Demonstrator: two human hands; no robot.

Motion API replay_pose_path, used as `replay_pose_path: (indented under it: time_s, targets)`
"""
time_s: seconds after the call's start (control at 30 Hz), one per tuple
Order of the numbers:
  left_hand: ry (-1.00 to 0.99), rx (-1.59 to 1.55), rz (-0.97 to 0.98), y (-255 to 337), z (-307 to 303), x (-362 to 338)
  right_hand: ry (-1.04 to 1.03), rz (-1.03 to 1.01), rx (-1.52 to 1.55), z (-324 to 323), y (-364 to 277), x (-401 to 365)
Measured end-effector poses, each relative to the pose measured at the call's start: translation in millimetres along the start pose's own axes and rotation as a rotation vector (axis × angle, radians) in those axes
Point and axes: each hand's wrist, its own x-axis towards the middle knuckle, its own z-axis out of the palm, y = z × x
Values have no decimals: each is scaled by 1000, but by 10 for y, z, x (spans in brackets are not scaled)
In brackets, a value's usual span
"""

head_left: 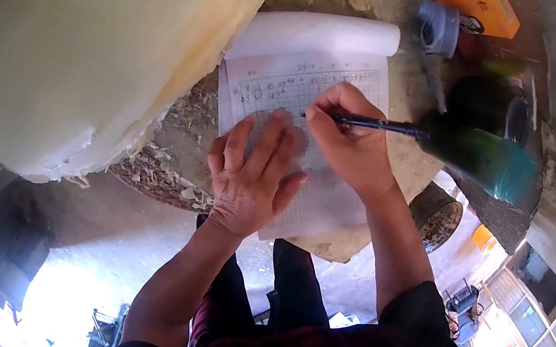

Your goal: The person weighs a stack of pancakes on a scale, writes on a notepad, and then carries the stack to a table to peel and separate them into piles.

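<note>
A writing pad (322, 196) with a printed grid lies on the worn table, its upper sheet rolled back at the top. Handwriting in dark ink fills the first rows. My right hand (354, 142) is closed around a black pen (376, 124), whose tip points left at the page; the exact contact is hard to see. Flat on the paper, my left hand (251, 176) has its fingers spread and holds nothing. It rests just left of and below the pen tip.
A large pale yellowish slab (108, 39) covers the left of the table (189, 128). Shavings lie beside it. On the right are a green bottle (481, 161), a grey-blue cap-like object (439, 29) and an orange box (474, 7). A round container (435, 218) stands below.
</note>
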Motion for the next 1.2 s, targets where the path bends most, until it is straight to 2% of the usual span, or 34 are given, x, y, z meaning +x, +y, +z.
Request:
replay_pose_path:
  time_s: [0.07,0.1,0.2,0.33,0.37,0.47,0.53,0.67,0.83,0.9,0.97,1.0,1.1,1.2]
  targets:
    - [10,8,22,6,2,-1,-23,83,-248,-187,-37,-129]
    - [10,7,28,4,1,-4,-17,151,-221,-252,-49,-190]
    - [33,8,33,10,-3,-6,86,92,-423,-477,33,-275]
    - [77,15,39,26,4,-29,67,205,-733,-695,61,-263]
    - [77,2,35,32,3,-24,-18,268,-835,-722,-36,-242]
    - [42,-18,16,71,-86,-33,-19,291,-900,-726,24,-258]
    - [-13,-15,0,140,-165,-33,0,220,-910,-727,115,-293]
    - [19,-127,-27,254,-341,-495,57,142,-892,-697,252,-362]
    - [-85,-261,-186,270,-617,-1414,85,186,-910,-690,217,-439]
    - [-129,-294,-282,188,-682,-1816,57,264,-948,-698,96,-483]
    - [-139,-355,-365,47,-692,-2174,53,247,-962,-686,-18,-574]
    - [-141,-384,-407,-16,-733,-2273,51,236,-968,-675,-54,-635]
    - [-311,-574,-701,-140,-992,-2341,52,248,-838,-630,-158,-867]
    - [-321,-700,-899,-297,-1134,-2315,45,272,-718,-591,-215,-1147]
